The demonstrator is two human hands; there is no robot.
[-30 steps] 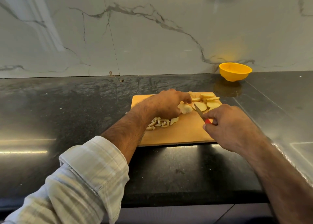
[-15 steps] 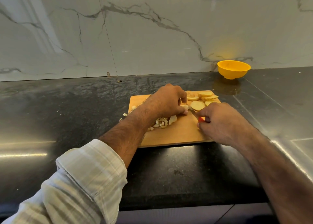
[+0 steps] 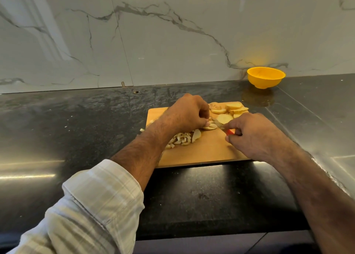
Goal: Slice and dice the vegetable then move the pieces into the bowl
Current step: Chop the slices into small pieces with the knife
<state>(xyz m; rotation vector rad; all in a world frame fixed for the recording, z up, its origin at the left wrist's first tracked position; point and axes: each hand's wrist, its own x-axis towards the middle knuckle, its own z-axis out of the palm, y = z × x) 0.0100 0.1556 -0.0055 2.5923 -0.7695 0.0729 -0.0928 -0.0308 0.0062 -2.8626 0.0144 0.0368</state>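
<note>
- Your left hand (image 3: 187, 113) sits over the middle of the wooden cutting board (image 3: 201, 152), its fingers (image 3: 206, 123) curled and pressed down onto a vegetable slice (image 3: 209, 127) lying flat on the board.
- Your right hand (image 3: 253, 136) is just to the right of it, fingers closed around the knife (image 3: 222, 128) — only a patch of red handle shows between them, and the short blade angles far and left toward the pinned slice.
- The blade tip meets the slice close to your left fingertips; you cannot tell from this view how deep it sits.
- A pile of diced pieces (image 3: 181, 139) lies on the board near your left wrist, partly hidden by the forearm.
- A few stray bits rest off the board's left edge on the dark surface (image 3: 76, 129).
- The uncut round slices (image 3: 231, 109) are stacked loosely at the far right corner of the board, with one larger slice just near of them, beside the knife.
- The yellow bowl (image 3: 266, 78) stands well apart from the board, far and to the right, against the marble wall (image 3: 172, 42) — no pieces are visible inside it from here.
- Your left sleeve (image 3: 92, 205), pale and checked, is rolled up to mid-forearm.
</note>
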